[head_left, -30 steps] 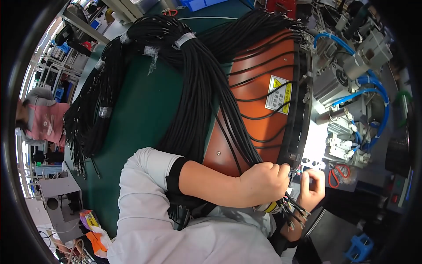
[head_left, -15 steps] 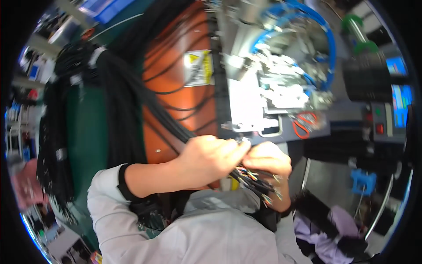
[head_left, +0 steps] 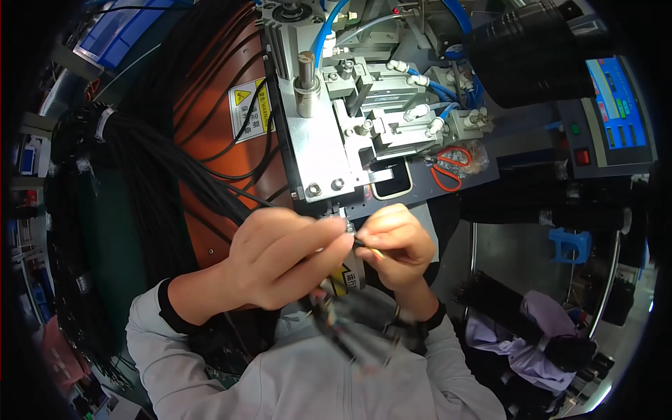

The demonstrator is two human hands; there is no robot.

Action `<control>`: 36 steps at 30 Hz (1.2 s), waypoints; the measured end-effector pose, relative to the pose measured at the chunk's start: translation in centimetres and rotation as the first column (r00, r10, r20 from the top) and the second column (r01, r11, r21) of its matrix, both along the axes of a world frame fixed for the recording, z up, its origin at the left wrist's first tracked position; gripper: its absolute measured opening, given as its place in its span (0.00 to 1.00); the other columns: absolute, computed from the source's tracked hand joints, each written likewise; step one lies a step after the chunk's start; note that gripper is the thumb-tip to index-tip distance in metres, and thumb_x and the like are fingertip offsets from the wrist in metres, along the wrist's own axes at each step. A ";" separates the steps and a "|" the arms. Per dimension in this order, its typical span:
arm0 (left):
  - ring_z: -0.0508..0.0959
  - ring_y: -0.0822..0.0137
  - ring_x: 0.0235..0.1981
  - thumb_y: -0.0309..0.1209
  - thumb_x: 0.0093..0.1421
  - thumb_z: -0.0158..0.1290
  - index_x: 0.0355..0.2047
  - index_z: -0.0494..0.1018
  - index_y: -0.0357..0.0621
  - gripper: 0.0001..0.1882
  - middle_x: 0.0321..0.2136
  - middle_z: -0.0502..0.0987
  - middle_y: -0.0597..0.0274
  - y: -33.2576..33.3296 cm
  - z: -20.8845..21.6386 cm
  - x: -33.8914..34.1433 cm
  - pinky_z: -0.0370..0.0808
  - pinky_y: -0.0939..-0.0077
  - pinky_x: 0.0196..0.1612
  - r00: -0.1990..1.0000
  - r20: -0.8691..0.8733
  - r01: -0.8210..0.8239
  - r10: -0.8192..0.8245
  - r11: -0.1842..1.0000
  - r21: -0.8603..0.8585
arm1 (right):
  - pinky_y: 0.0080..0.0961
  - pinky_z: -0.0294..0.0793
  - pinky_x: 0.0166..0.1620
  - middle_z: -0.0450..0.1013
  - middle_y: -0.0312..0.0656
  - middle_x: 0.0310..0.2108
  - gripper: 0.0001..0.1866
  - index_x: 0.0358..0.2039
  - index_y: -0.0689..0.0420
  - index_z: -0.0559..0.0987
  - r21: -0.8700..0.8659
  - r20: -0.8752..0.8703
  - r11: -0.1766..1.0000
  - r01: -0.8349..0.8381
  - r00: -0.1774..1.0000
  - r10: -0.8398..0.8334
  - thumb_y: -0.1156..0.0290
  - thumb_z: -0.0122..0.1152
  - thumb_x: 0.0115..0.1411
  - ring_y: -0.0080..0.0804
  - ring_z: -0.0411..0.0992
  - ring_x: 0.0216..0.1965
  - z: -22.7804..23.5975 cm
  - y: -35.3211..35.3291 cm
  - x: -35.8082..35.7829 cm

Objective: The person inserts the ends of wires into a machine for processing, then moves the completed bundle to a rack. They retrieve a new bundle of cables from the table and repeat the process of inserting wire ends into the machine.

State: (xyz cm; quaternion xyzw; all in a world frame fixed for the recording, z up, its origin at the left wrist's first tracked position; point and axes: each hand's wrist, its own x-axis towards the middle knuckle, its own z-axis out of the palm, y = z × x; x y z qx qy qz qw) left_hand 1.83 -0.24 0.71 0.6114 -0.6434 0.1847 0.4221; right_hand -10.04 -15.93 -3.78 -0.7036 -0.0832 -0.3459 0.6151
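My left hand (head_left: pixel 283 259) is closed round black cables (head_left: pixel 231 199) that run in from the upper left and pass under its palm. Below that hand their stripped ends (head_left: pixel 339 329) hang loose and blurred, with thin coloured wires showing. My right hand (head_left: pixel 397 245) pinches one black cable end (head_left: pixel 360 243), from which a yellow-and-red wire tip peeks out by the thumb. Both sets of fingertips nearly meet just below a small metal piece (head_left: pixel 341 213) at the front of the pneumatic machine (head_left: pixel 322 161). My left fingers hide part of the cable.
Red-handled scissors (head_left: pixel 448 168) lie beside a clear plastic bag on the grey machine base. An orange panel (head_left: pixel 210 245) with a warning label (head_left: pixel 252 112) is at left. Thick black cable bundles (head_left: pixel 140 189) drape over the green surface. A blue screen (head_left: pixel 616 105) stands at right.
My right hand has come up from the bundle's wire ends to pinch a single cable end. My left hand has shifted left, and the loose ends now swing below it. The view has turned.
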 end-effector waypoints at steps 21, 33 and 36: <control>0.69 0.72 0.13 0.28 0.45 0.57 0.27 0.74 0.37 0.09 0.17 0.69 0.67 0.3 -1.1 0.1 0.60 0.80 0.13 0.991 0.010 -0.136 0.136 0.975 0.175 | 0.22 0.68 0.33 0.71 0.43 0.27 0.08 0.25 0.64 0.76 0.428 -0.174 0.900 0.079 0.985 -0.004 0.87 0.63 0.44 0.29 0.69 0.30 1.0 2.0 2.1; 0.70 0.71 0.21 0.32 0.48 0.49 0.20 0.65 0.45 0.06 0.21 0.64 0.65 -0.6 -2.4 -1.5 0.64 0.77 0.15 0.984 0.022 -0.178 0.177 0.984 0.015 | 0.21 0.67 0.37 0.68 0.39 0.29 0.02 0.28 0.63 0.71 0.269 -0.282 0.962 -0.039 0.952 0.117 0.79 0.54 0.57 0.26 0.65 0.31 -2.8 -3.8 1.3; 0.70 0.70 0.20 0.33 0.48 0.49 0.21 0.66 0.44 0.06 0.21 0.65 0.65 -0.6 -2.9 -1.4 0.64 0.76 0.14 0.980 0.030 -0.196 0.196 0.981 0.002 | 0.26 0.72 0.35 0.73 0.46 0.28 0.04 0.30 0.62 0.75 0.382 -0.462 0.922 0.063 0.877 0.131 0.75 0.58 0.55 0.36 0.71 0.28 1.8 -1.1 0.1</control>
